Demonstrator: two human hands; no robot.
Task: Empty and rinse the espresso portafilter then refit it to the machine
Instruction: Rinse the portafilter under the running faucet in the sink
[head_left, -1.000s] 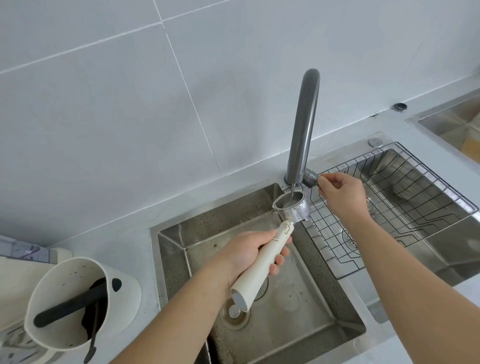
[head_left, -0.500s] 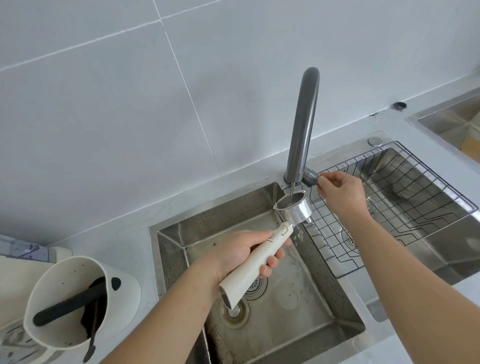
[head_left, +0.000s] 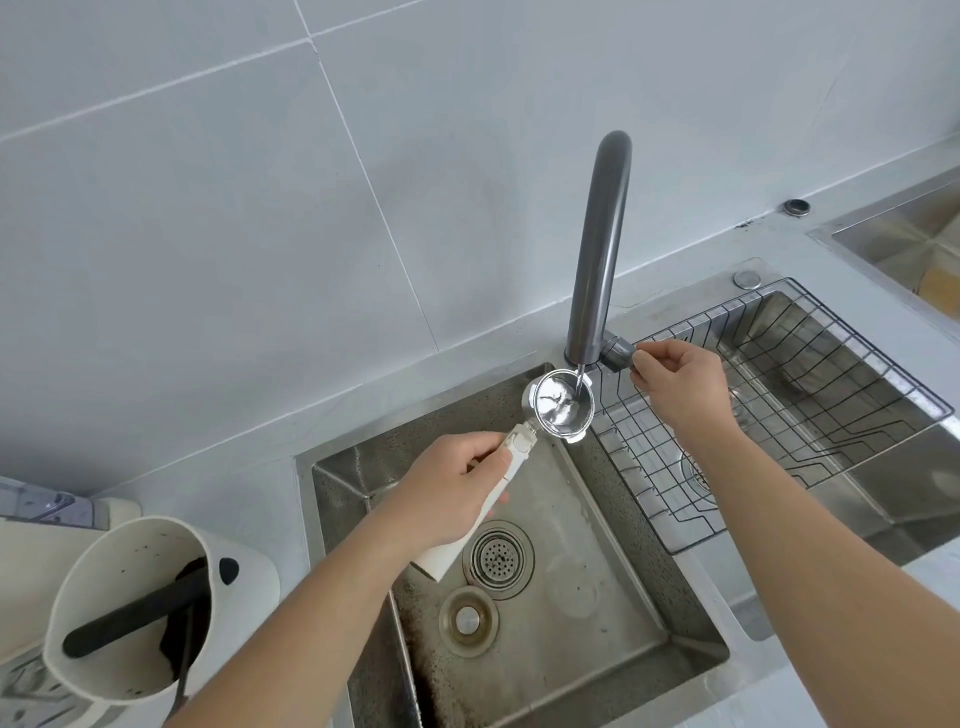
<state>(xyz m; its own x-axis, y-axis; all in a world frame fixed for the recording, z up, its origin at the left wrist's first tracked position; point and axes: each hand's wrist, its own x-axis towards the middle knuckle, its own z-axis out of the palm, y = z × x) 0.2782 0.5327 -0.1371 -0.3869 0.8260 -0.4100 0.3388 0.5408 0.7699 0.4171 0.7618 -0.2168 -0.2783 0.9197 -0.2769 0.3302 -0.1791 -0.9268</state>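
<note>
Over the sink (head_left: 691, 657), left hand (head_left: 441, 493) grips the portafilter (head_left: 558, 405) handle, basket up-right under the faucet (head_left: 597, 249); right hand (head_left: 675, 379) pinches its lever (head_left: 618, 353)

We see a pale grey desk (head_left: 218, 499) holding a steel double sink (head_left: 691, 657); at eight o'clock stands a white knock box (head_left: 244, 571), at two o'clock a round metal cap (head_left: 747, 279).

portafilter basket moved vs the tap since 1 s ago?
Yes. The portafilter basket has tipped its open mouth up toward the camera and edged right under the faucet; the handle end swung left, off the drain strainer.
</note>
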